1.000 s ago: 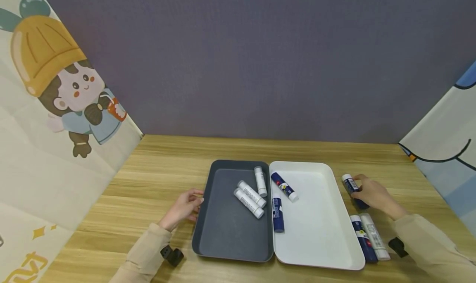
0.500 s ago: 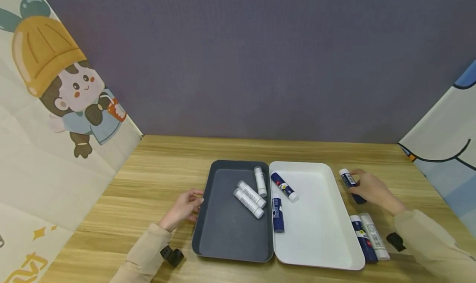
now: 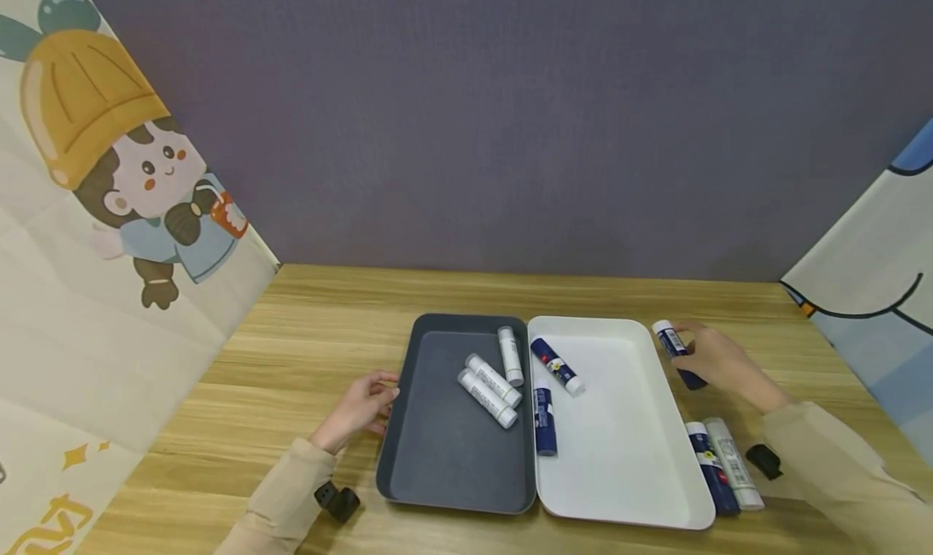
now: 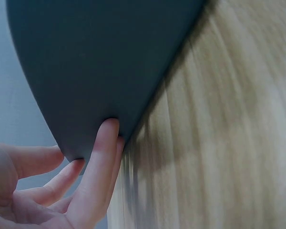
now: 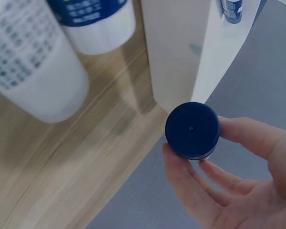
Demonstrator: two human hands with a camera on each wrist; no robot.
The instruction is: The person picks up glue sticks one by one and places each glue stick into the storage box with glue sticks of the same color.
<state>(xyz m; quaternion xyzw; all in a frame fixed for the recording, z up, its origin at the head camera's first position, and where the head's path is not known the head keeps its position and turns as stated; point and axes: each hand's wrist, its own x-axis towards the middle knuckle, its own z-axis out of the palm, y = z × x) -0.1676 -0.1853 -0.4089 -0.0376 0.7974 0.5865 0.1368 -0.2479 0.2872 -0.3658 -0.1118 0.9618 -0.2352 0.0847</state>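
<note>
My right hand [image 3: 717, 360] pinches a dark blue glue stick with a white cap [image 3: 670, 341] between thumb and fingers, beside the white tray's far right corner. In the right wrist view its round blue end [image 5: 192, 130] faces the camera. My left hand [image 3: 362, 405] touches the left side of the dark grey tray [image 3: 452, 470], fingertips on its outer wall [image 4: 95, 71] and thumb at the rim. Several white glue sticks [image 3: 487, 399] lie in the grey tray. Two blue glue sticks [image 3: 557, 365] lie in the white tray [image 3: 619, 466].
Right of the white tray, a blue glue stick [image 3: 714, 474] and a white glue stick [image 3: 734, 466] lie side by side on the wooden table [image 3: 321, 320]. The two trays stand edge to edge. A grey panel [image 3: 466, 134] rises behind the table.
My right hand has moved away from me and leftward with the blue glue stick, toward the white tray's corner. My left hand and both trays have stayed in place.
</note>
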